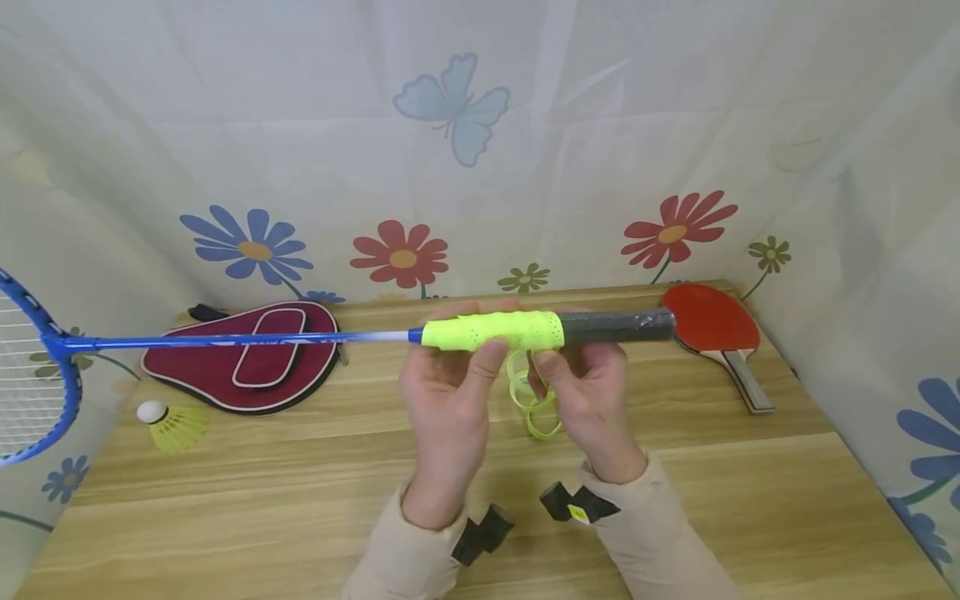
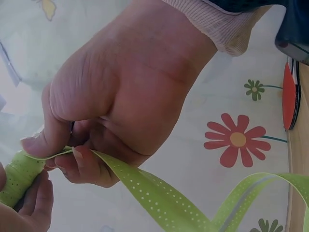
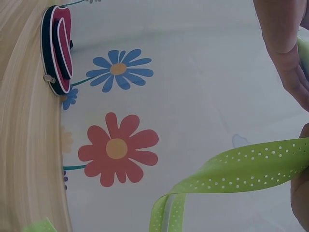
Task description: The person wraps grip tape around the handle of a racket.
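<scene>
A blue badminton racket (image 1: 247, 340) is held level above the table, its head at the left edge of the head view. Neon-yellow perforated grip tape (image 1: 525, 330) covers the part of its handle nearest the shaft. The handle's butt end (image 1: 618, 326) is bare and dark grey. My left hand (image 1: 448, 412) grips the wrapped part, thumb in front and fingers behind. With thumb and fingers, my right hand (image 1: 592, 400) pinches the tape beside the handle. From there the loose tape (image 2: 149, 195) runs out in a twisted ribbon and hangs in curls below the handle.
At the back left of the wooden table (image 1: 300, 492) lies a maroon racket case (image 1: 202, 367), with a yellow shuttlecock (image 1: 176, 423) in front of it. A red table tennis bat (image 1: 708, 321) lies at the back right. A flowered curtain (image 1: 562, 183) hangs behind.
</scene>
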A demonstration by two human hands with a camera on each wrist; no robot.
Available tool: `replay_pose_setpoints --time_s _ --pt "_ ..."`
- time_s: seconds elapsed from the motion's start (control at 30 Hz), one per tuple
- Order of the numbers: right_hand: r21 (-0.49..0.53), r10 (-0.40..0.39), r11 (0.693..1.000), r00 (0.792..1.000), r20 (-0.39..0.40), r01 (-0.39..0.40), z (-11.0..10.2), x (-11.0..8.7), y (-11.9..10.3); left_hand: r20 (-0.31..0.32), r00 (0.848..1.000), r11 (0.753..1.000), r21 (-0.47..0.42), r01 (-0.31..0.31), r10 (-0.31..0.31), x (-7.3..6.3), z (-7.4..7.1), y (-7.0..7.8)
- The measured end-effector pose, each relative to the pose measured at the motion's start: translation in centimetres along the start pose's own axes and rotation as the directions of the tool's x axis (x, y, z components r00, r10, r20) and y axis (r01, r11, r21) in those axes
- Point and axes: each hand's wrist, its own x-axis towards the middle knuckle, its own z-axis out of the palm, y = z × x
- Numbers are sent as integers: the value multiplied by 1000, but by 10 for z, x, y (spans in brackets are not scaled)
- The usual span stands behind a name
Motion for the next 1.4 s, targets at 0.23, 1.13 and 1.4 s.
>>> replay_pose_setpoints --time_s 0.23,1.13,1.4 --pt "118 -60 991 998 13 58 -1 3 0 -32 998 998 -6 58 -59 -3 -1 -1" --pt "-70 -16 997 1000 5 17 4 0 -5 60 996 998 -30 -62 64 0 -2 -2" --pt "-132 -38 990 999 8 38 1 3 -2 -16 999 999 21 -37 38 1 -1 -1"
